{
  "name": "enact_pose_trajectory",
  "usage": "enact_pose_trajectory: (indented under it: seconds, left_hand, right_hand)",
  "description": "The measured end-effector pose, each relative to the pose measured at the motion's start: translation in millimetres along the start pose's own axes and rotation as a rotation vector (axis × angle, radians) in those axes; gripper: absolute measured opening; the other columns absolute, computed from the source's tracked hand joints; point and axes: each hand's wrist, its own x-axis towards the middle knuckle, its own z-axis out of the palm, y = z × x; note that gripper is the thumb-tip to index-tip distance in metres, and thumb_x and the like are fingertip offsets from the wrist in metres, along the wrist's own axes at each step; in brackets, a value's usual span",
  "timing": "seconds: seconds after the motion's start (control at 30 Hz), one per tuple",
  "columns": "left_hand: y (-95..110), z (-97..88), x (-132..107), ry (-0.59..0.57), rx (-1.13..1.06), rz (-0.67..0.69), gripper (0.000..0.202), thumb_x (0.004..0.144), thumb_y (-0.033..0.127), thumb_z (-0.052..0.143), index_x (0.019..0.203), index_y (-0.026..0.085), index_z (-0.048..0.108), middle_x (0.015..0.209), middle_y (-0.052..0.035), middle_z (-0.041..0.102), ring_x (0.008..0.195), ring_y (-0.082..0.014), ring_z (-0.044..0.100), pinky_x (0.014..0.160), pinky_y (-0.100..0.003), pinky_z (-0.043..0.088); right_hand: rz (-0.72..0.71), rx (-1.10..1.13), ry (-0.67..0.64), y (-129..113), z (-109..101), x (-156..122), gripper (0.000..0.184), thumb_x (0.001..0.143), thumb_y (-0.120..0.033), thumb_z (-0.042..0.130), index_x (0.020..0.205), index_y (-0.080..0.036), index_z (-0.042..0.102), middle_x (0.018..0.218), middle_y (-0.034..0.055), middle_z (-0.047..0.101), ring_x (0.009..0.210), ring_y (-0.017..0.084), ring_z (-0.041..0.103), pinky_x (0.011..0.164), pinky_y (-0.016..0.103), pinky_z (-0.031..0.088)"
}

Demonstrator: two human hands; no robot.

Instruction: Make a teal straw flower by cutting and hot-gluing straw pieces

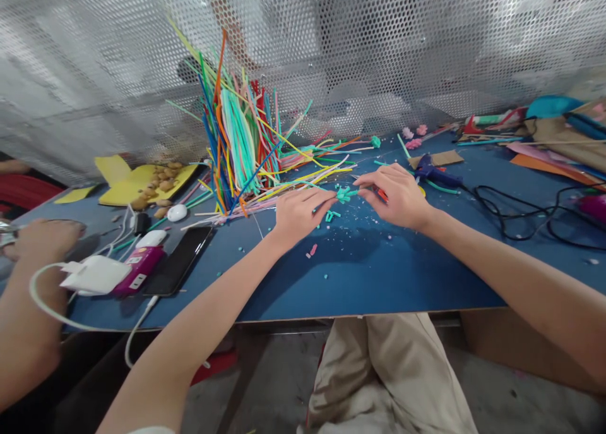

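Note:
My left hand (pixel 302 214) is closed, its thumb and fingertips pinching a teal fuzzy flower-like piece (pixel 344 194) made of short pipe-cleaner bits. Close by on the right, my right hand (pixel 396 194) curls around a small red-handled tool (pixel 381 195). Most of that tool is hidden by the fingers, and a thin tip seems to point toward the teal piece. Just below lie a few cut teal bits (pixel 332 216) and pink bits (pixel 311 251). Tiny fuzz crumbs are scattered around them on the blue table (pixel 369 276).
Behind my left hand stands a bundle of coloured pipe cleaners (pixel 241 143). A blue glue gun (pixel 438 172) with a black cable (pixel 506 213) lies right. At left are a phone (pixel 180 263), a white charger (pixel 97 275) and another person's arm (pixel 33 295). Perforated metal (pixel 379 48) stands behind.

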Motion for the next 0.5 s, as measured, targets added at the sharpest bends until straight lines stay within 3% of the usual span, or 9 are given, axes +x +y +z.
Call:
enact_pose_trajectory:
  seconds: [0.27,0.5]
  left_hand:
    - [1,-3.2,0,-0.034,0.055,0.036,0.019,0.098,0.038,0.062,0.109,0.032,0.077,0.100,0.0022,0.079,0.086,-0.0142,0.071,0.076,-0.029,0.048]
    - [2,-5.1,-1,-0.037,0.055,0.023,0.022,0.098,0.039,0.061,0.115,0.036,0.075,0.102,0.0028,0.079,0.084,-0.0154,0.066,0.080,-0.032,0.046]
  right_hand:
    - [0.067,0.147,0.016,-16,2,3,0.021,0.098,-0.029,0.057,0.111,-0.024,0.073,0.101,0.0039,0.077,0.091,0.019,0.068,0.086,0.038,0.054]
    - [0.080,0.199,0.058,-19,4,3,0.011,0.096,-0.029,0.062,0.098,-0.025,0.073,0.096,0.0029,0.075,0.090,0.018,0.068,0.085,0.037,0.056]
